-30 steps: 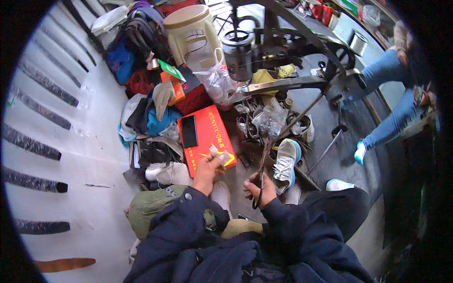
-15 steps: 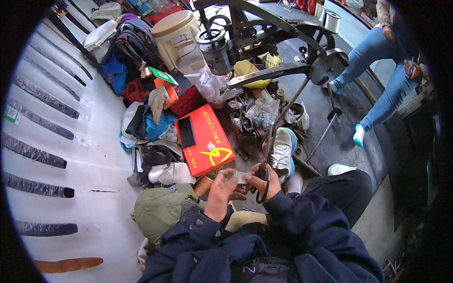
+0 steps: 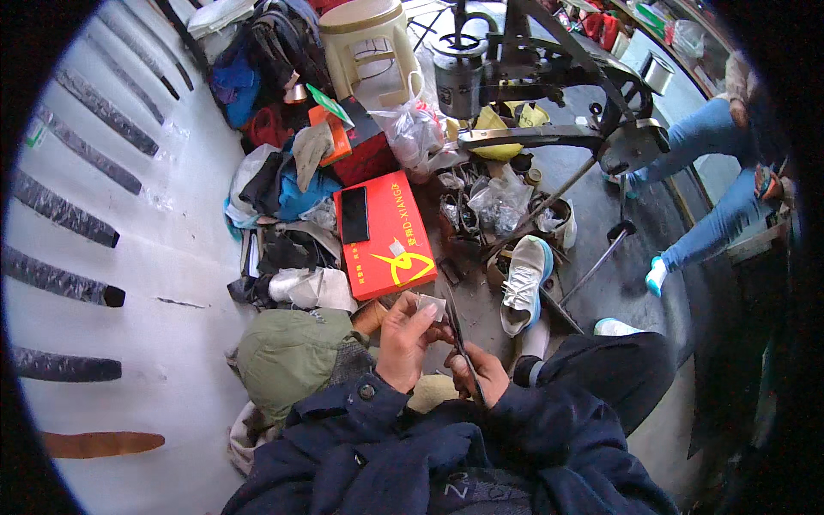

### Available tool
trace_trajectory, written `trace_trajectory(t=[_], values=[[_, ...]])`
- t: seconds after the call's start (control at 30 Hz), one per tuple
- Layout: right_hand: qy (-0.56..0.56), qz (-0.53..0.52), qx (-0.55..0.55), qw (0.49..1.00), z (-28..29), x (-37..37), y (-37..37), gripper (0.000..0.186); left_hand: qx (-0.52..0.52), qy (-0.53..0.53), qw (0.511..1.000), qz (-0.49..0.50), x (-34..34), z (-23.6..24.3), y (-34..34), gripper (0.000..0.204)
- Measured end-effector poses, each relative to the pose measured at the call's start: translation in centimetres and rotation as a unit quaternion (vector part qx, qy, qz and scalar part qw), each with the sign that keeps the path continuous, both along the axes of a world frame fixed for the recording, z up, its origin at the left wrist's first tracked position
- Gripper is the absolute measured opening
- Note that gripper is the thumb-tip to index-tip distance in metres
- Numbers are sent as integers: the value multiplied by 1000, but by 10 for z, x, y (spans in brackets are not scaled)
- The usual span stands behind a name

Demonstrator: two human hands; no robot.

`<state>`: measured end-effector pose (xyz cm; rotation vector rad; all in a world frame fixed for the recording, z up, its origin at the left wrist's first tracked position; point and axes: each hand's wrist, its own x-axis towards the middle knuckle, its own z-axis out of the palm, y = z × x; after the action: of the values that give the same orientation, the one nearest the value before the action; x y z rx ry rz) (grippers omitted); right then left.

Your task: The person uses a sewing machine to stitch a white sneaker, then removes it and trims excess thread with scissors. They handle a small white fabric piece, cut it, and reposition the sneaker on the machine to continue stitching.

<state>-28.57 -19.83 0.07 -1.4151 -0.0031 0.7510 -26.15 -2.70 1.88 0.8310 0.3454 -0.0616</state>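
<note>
My left hand [image 3: 403,343] pinches a small pale, translucent piece [image 3: 429,309] between thumb and fingers. My right hand [image 3: 481,378] is closed on dark scissors [image 3: 457,330], whose long blades point upward beside that piece; whether they touch it I cannot tell. Just beyond my hands lie a red box [image 3: 386,257] with a black phone [image 3: 354,215] on it, a tan spool [image 3: 371,316] and a white sneaker [image 3: 524,283]. An olive cloth item [image 3: 283,360] lies left of my left hand.
A black cast-metal machine [image 3: 457,77] stands ahead, near a cream stool [image 3: 365,21], plastic bags [image 3: 408,137] and piled cloth. At the right sits another person in jeans [image 3: 712,240]. A pale board [image 3: 172,378] with wrapped dark strips is on the left.
My left hand has moved right and down with the small piece, meeting my right hand. The scissors now stand beside the piece, and my right hand sits lower than half a second ago.
</note>
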Motion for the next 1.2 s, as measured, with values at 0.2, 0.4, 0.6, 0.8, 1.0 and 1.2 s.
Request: trace_trajectory(t=[0.2,0.4,0.6,0.8,1.0,1.2], values=[[-43,22,-49,998,-1,2,3,52,18,4,1000,0,1,-4,3,13],[-51,27,-66,996,-1,6,6,53,24,-4,1000,-5,2,-13,3,7],[-45,35,-72,996,-5,10,3,53,42,-4,999,-12,4,-18,2,6],[-45,31,-64,996,-6,10,1,54,35,6,999,-11,6,-17,2,7],[-82,42,-74,993,3,13,3,52,10,12,1000,1,8,-12,5,10],[-70,66,-127,987,18,17,0,41,-10,7,999,-30,9,-14,10,10]])
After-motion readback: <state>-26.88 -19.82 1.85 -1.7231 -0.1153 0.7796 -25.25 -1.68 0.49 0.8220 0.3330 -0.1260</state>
